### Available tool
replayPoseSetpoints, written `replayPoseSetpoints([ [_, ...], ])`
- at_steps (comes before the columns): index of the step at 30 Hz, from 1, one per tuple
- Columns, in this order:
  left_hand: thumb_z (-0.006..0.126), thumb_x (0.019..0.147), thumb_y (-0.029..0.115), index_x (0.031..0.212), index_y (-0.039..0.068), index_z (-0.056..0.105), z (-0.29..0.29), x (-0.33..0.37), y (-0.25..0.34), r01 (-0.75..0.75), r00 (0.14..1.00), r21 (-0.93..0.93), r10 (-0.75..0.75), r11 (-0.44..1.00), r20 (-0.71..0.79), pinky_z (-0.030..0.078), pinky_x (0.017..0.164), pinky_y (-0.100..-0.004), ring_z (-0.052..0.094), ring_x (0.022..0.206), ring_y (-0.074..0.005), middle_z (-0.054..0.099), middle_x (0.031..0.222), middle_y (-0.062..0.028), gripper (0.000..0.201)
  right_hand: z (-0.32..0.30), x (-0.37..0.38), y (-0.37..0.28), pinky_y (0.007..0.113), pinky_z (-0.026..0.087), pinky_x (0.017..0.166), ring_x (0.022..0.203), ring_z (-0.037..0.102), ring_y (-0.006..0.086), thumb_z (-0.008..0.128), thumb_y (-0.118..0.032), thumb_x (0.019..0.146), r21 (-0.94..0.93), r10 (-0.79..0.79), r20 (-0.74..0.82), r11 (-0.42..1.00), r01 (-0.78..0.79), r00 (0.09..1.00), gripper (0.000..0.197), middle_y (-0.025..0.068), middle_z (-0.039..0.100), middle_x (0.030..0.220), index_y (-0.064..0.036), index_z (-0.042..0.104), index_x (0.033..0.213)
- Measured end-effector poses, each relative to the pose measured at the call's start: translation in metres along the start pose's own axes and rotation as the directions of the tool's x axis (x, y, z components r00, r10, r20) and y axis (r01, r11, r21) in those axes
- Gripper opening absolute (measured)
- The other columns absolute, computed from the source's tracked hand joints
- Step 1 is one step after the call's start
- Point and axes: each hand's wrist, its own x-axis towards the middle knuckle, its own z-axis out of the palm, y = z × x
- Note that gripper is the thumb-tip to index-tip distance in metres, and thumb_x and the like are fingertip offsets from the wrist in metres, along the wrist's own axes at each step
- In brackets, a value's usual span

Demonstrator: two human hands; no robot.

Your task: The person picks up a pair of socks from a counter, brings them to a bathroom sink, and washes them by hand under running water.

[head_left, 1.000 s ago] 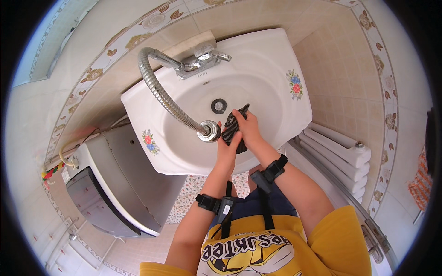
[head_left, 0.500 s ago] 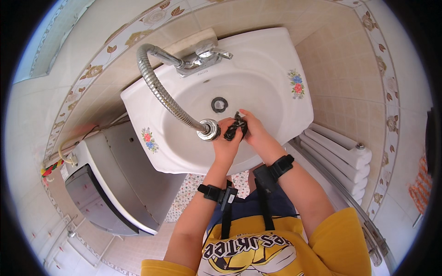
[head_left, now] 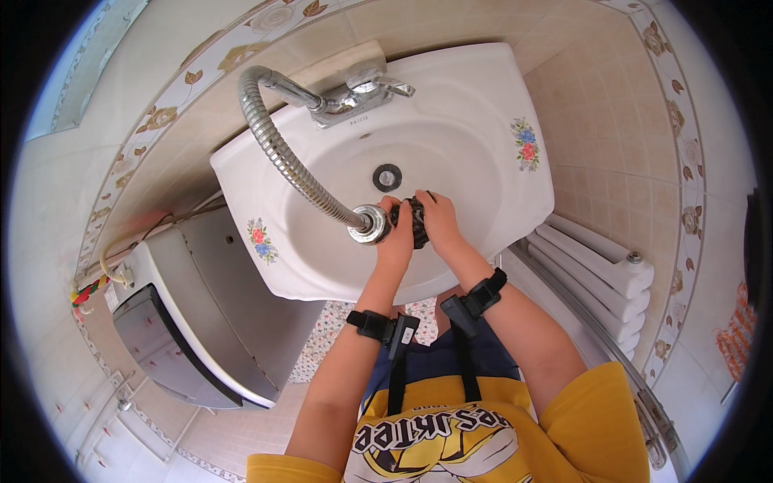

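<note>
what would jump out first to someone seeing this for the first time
Both hands meet over the white sink, the left hand and right hand closed together on a small dark object beside the drain. A ribbed metal hose curves from the tap down to the hands.

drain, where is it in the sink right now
In the head view, the drain sits mid-basin, just above both hands, below the tap.
</note>
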Motion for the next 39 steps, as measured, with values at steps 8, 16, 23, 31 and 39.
replayPoseSetpoints([
  [8,0.045,0.089,0.022,0.093,0.010,0.052,-0.002,0.014,-0.016,0.738,0.626,-0.600,-0.647,0.309,0.437,0.047,0.056,-0.0276,0.056,0.062,-0.0133,0.057,0.080,-0.0002,0.015,0.005,-0.005,-0.011,0.038,0.038,0.055,0.054,0.044,0.0341,0.047,-0.024,0.082,-0.297,-0.279,0.092,0.908,0.294,0.956,0.033,0.0214,0.047,0.059,0.0055,0.050,0.067],
  [16,0.055,0.086,0.019,0.086,0.004,0.051,-0.014,0.006,-0.024,0.314,0.948,-0.367,-0.269,0.876,0.169,0.043,0.061,-0.0268,0.047,0.065,-0.0106,0.051,0.073,-0.0009,0.015,0.000,0.011,0.015,0.033,0.043,0.061,0.066,0.053,0.0213,0.051,-0.026,0.083,-0.289,-0.270,0.019,0.920,0.263,0.963,0.026,0.0104,0.056,0.076,-0.0025,0.053,0.093],
  [23,0.058,0.079,0.005,0.084,-0.001,0.049,-0.020,-0.023,0.018,-0.326,0.944,0.174,0.312,0.929,0.108,0.040,0.071,-0.0329,0.048,0.076,-0.0267,0.050,0.084,-0.0143,0.012,-0.017,-0.001,-0.013,0.033,0.048,0.064,0.082,0.055,0.0132,0.057,-0.035,0.079,-0.008,0.423,0.301,0.897,-0.441,0.855,0.030,0.0015,0.054,0.091,-0.0126,0.055,0.098],
  [31,0.062,0.073,0.008,0.118,-0.001,0.041,-0.018,-0.035,0.032,-0.381,0.913,0.245,0.321,0.891,0.252,0.039,0.085,-0.0406,0.046,0.100,-0.0381,0.045,0.111,-0.0219,0.050,-0.019,0.006,0.023,0.032,0.043,0.050,0.052,0.055,0.0201,0.054,-0.028,0.080,-0.069,0.078,0.189,0.995,-0.065,0.979,0.032,0.0092,0.054,0.059,0.0014,0.056,0.067],
  [39,0.072,0.059,0.012,0.128,-0.002,0.029,-0.021,-0.023,0.013,-0.180,0.919,0.319,0.044,0.931,0.392,0.042,0.086,-0.0398,0.045,0.108,-0.0387,0.044,0.120,-0.0234,0.083,-0.004,-0.025,-0.017,0.040,0.044,0.056,0.062,0.055,0.0328,0.053,-0.024,0.077,-0.655,-0.411,0.182,0.627,0.422,0.893,0.027,0.0146,0.056,0.064,-0.0023,0.058,0.063],
])
